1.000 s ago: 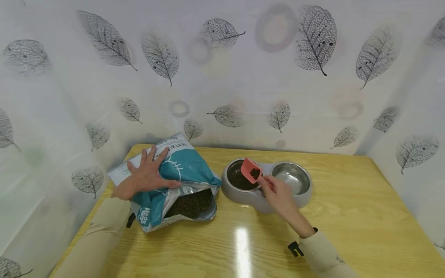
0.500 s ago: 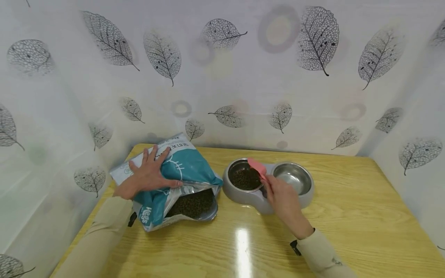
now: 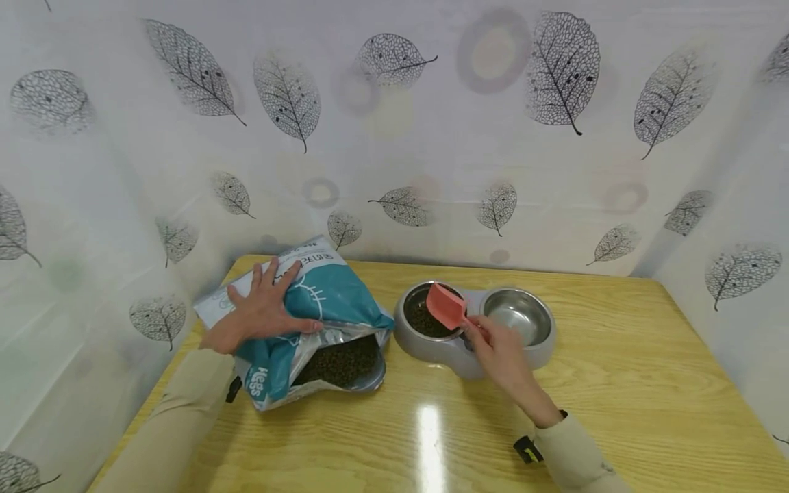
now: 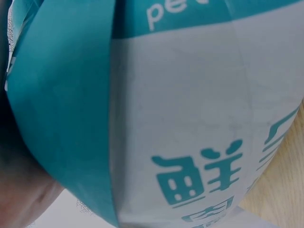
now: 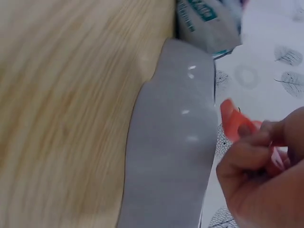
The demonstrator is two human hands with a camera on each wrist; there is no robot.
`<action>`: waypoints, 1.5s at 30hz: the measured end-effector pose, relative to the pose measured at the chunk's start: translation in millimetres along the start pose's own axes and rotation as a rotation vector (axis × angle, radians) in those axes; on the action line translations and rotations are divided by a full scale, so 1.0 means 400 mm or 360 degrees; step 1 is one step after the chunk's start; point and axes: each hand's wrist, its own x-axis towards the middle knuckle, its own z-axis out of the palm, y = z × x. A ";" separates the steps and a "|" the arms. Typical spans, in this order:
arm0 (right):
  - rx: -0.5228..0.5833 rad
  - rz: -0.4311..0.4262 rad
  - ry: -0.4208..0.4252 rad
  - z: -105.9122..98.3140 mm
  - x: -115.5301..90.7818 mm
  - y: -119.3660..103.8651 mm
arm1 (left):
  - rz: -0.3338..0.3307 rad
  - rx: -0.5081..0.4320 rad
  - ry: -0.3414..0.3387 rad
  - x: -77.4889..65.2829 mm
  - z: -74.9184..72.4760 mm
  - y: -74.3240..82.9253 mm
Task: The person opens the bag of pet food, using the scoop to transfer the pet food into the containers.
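Observation:
My right hand (image 3: 502, 352) grips the handle of a pink scoop (image 3: 445, 306), whose blade is over the left bowl of a grey double pet feeder (image 3: 440, 352). Brown kibble (image 3: 421, 318) lies in that bowl; the scoop's blade looks bare. In the right wrist view, curled fingers (image 5: 247, 156) hold the scoop above the feeder's side. My left hand (image 3: 261, 311) rests with spread fingers on a teal and white pet food bag (image 3: 335, 291) lying on its side. The bag's mouth gapes toward me, showing kibble (image 3: 342, 361) inside. The left wrist view is mostly filled by the bag (image 4: 190, 104).
The feeder's right steel bowl (image 3: 518, 315) holds no kibble. Both feeder and bag stand on a yellow wooden table (image 3: 629, 370). Behind the table hangs a pale cloth (image 3: 431, 137) with leaf prints, also closing in both sides.
The scoop held kibble a second ago, then tipped steeply over the left bowl. Now it is levelled back, and its blade looks bare. The left hand and bag have stayed put.

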 end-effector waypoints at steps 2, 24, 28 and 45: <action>0.0220 0.0102 -0.0161 -0.007 -0.005 -0.007 | -0.0001 -0.0003 -0.0002 -0.001 0.000 0.000; 0.0488 -0.0078 -0.0897 0.078 -0.042 -0.092 | 0.0001 -0.0014 0.0001 -0.003 0.005 0.003; 0.0399 -0.0114 -0.0911 0.094 -0.040 -0.106 | 0.0001 -0.0007 0.0006 -0.004 0.006 0.003; 0.0490 0.0244 -0.0956 0.156 -0.022 -0.189 | 0.0003 -0.0005 0.0016 -0.003 0.002 0.002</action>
